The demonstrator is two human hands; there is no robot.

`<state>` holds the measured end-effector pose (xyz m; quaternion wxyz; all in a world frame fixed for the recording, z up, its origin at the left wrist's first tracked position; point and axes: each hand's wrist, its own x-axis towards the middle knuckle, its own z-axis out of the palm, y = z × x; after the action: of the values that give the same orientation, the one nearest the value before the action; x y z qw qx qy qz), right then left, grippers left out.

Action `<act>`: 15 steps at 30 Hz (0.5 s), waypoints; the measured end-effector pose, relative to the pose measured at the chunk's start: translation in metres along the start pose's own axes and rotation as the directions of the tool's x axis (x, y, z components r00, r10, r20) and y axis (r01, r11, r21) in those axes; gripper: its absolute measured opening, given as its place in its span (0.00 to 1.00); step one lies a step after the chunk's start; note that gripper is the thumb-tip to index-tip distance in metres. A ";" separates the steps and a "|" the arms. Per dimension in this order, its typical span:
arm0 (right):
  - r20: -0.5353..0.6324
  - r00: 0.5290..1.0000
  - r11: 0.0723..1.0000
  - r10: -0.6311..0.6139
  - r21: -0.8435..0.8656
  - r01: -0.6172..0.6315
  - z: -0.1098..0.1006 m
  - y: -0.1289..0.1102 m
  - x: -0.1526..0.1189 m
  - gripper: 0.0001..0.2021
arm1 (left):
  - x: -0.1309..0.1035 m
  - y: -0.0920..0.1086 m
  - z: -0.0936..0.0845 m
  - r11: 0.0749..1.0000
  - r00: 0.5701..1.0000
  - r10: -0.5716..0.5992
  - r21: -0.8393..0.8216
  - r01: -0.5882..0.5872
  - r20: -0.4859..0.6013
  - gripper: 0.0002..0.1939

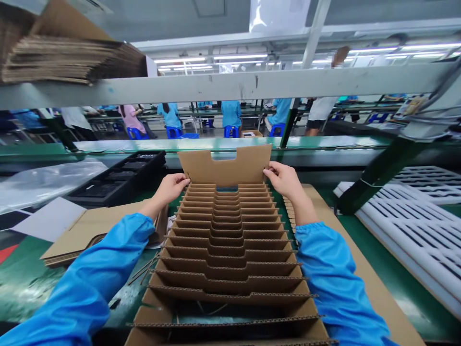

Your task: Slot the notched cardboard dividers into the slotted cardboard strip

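A green work table (403, 283) is seen beneath the grip. A slotted cardboard divider rack (226, 250) is set on it, running from the grip back toward the wearer. White slotted trays (425, 226) are stacked well right of the grip; black trays (118, 178) are placed to its left, flat cardboard sheets (90, 230) just nearer. An upright notched cardboard panel (225, 166) is gripped at the rack's far end: the left hand (173, 185) is closed on its left edge, the right hand (283, 178) on its right edge.
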<state>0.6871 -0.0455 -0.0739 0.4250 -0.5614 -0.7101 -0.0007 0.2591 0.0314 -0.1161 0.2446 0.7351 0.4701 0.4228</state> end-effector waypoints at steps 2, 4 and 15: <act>0.038 0.999 1.000 0.006 -0.015 -0.005 -0.002 0.003 -0.001 0.11 | 0.000 -0.001 -0.001 1.000 0.999 -0.006 -0.001 0.006 0.031 0.22; 0.069 0.997 0.999 0.014 -0.036 -0.012 -0.005 0.005 -0.002 0.09 | 0.001 -0.002 -0.001 1.000 0.999 -0.003 -0.009 0.003 0.044 0.23; 0.072 0.997 0.999 0.034 -0.004 -0.034 -0.009 0.007 -0.006 0.31 | -0.014 0.026 0.002 0.988 0.986 0.132 0.094 -0.123 -0.102 0.47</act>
<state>0.6983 -0.0519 -0.0755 0.3986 -0.5735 -0.7152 0.0258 0.2705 0.0071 -0.1031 0.1587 0.7498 0.4528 0.4557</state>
